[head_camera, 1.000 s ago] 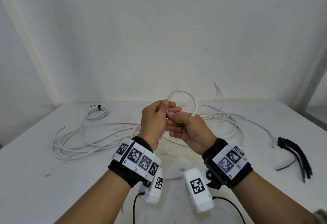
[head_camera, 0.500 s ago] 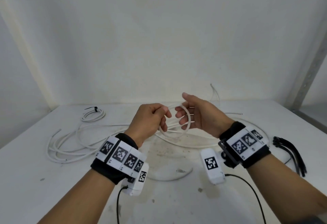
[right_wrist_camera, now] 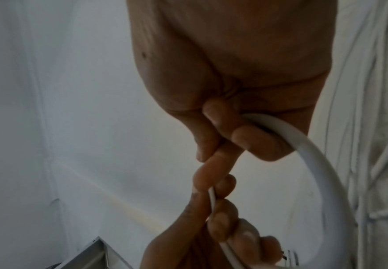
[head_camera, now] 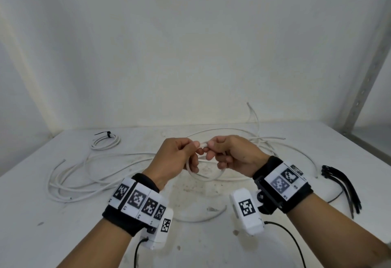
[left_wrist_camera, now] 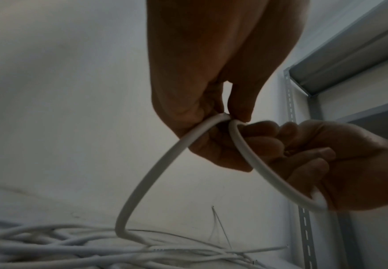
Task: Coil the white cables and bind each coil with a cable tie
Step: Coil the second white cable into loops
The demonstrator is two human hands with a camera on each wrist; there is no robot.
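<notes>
Starting at the far left of the worktop (head_camera: 63, 236), one bound coil (head_camera: 105, 141) already lies finished, a black tie cinched round it, so one cable looks done. Next to it, nearer the middle, a heap of loose cables (head_camera: 88, 174) sprawls uncoiled and, by my reading, makes up most of what is left. Above the centre, the left hand (head_camera: 176, 157) is curled round the working cable (head_camera: 204, 175), which hangs below both hands as a single small loop; this coil seems only just begun. Just beside it, nearly touching, the right hand (head_camera: 232, 155) pinches the same cable near its top. Far right, a bundle of spare ties (head_camera: 340, 183) waits untouched. Only the head view shows the finished coil and the ties. The left wrist view alone shows the loop's two strands meeting at the left thumb and fingers (left_wrist_camera: 239, 109), with a metal shelf frame (left_wrist_camera: 303, 145) behind. The right wrist view alone shows the cable arching out from under the right hand's curled fingers (right_wrist_camera: 220, 116).
</notes>
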